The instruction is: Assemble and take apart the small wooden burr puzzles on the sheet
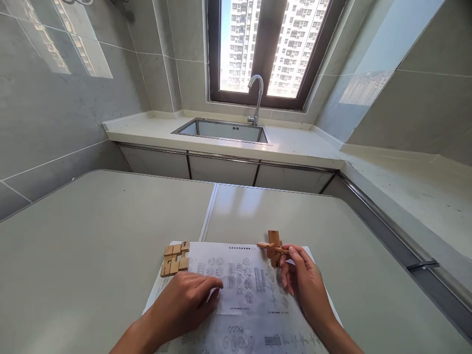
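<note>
While a crossed wooden assembly (273, 249) is held by the right hand (305, 278), with one projecting stick (282, 250) pinched between thumb and fingers, the left hand (191, 297) is kept free of any piece, loosely bent and laid on a printed sheet (221, 317). The assembly is seen at the sheet's upper right part; whether it is lifted or rested on the paper cannot be told. At the upper left corner, notched wooden blocks (175, 258) are grouped flat, one marked with a "3". Small diagrams are printed across the sheet, which is spread on a pale tabletop (92, 246) divided by a light seam (208, 211). Farther off, a sink (221, 130) and faucet (260, 93) are set below a dark-framed window (268, 44).
</note>
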A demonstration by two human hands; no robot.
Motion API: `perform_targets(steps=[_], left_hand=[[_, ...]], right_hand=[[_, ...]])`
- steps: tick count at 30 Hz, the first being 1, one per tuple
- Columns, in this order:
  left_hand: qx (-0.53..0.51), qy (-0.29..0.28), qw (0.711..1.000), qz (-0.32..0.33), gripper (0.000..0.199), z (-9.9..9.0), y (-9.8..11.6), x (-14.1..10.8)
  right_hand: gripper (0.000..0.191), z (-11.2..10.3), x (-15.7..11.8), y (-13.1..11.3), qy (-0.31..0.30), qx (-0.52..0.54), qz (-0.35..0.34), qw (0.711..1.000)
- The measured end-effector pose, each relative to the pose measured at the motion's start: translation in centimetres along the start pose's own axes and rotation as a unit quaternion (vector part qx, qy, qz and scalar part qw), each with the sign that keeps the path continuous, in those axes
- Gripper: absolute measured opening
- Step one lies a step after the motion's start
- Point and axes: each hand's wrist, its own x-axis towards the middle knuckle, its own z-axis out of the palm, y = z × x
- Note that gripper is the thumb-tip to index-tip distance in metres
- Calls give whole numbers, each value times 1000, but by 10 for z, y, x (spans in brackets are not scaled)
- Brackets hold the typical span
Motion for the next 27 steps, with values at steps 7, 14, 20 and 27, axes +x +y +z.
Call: perform_targets(steps=[7, 14, 20, 27], left_hand=[[-13, 11, 1000, -1, 18, 0, 2, 1], [-10, -11, 1000, -3, 19, -1, 1, 1], [-75, -14, 993, -87, 23, -12, 11, 13], [-187, -77, 970, -131, 115, 2, 34, 35]], right_hand=[[52, 1, -4, -3, -8, -43, -1, 999], [56, 10, -16, -4, -77, -8, 15, 997], [56, 19, -25, 0, -146, 27, 53, 988], [40, 24, -32, -4, -218, 2, 21, 976]])
